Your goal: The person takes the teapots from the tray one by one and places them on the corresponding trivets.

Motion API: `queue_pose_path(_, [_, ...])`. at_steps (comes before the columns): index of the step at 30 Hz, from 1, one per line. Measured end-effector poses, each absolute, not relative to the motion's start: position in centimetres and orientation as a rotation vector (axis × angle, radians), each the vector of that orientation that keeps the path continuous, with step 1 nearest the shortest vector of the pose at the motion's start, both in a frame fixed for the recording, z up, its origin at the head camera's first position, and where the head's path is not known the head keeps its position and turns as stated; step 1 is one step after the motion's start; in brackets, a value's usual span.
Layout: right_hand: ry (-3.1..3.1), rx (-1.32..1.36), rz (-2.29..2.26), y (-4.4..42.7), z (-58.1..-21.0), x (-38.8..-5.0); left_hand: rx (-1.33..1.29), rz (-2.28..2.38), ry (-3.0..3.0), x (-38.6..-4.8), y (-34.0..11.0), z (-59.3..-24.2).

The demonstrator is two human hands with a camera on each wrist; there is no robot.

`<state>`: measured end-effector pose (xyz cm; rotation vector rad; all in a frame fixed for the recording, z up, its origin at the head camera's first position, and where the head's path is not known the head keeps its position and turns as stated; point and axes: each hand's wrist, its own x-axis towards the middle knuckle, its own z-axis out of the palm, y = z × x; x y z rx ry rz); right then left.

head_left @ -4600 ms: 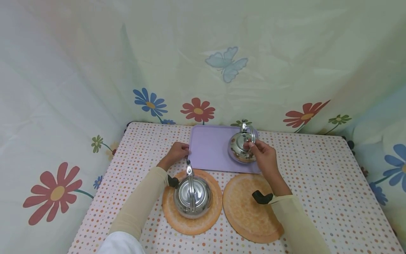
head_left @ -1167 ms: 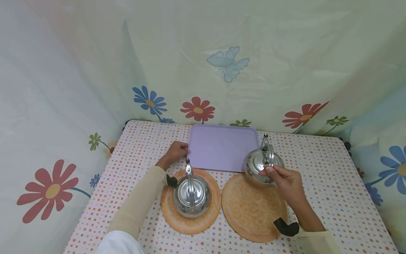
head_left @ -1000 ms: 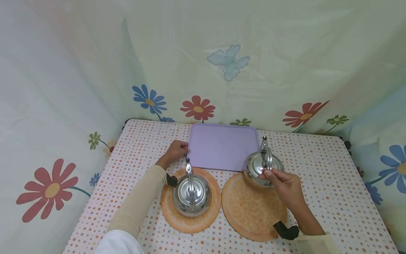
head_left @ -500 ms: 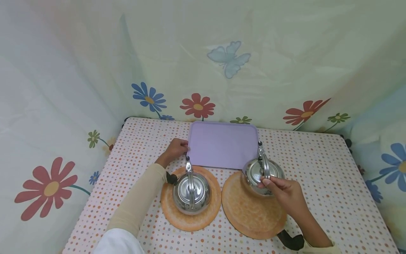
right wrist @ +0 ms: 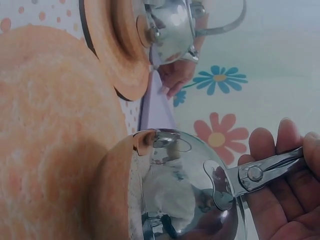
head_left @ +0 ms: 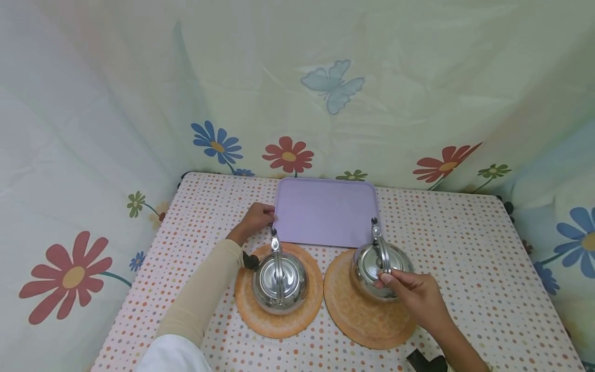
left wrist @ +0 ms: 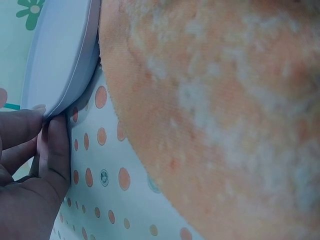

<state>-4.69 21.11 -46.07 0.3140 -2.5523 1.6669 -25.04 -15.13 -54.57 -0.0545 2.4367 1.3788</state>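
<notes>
My right hand (head_left: 416, 297) grips the arched handle of a shiny steel kettle (head_left: 369, 263). That kettle is over the far part of the right round mat (head_left: 367, 328), which has a pancake-like print; I cannot tell whether its base touches the mat. In the right wrist view the fingers curl round the handle (right wrist: 272, 172). With thumb and fingers my left hand (head_left: 255, 217) pinches the left edge of a lilac tray (head_left: 325, 212), also seen in the left wrist view as a pale tray rim (left wrist: 85, 60). A second steel kettle (head_left: 280, 284) stands on the left round mat (head_left: 279, 328).
A dotted cloth (head_left: 474, 268) covers the table. Behind it hangs a curtain (head_left: 260, 77) printed with flowers and a butterfly. The tray lies at the back, just beyond both mats. Black wrist straps (head_left: 425, 361) show near my sleeves.
From the right side of the tray, my right hand has carried the kettle rightward, then nearer to me over the right mat. My left hand has stayed at the tray's edge.
</notes>
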Motion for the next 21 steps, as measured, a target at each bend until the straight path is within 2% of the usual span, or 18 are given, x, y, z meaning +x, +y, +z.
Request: queue_pose_path(21, [-2.63, 0.303, 1.678, 20.4, -46.2, -3.2, -0.062, 1.358, 2.461, -25.0, -15.1, -54.5])
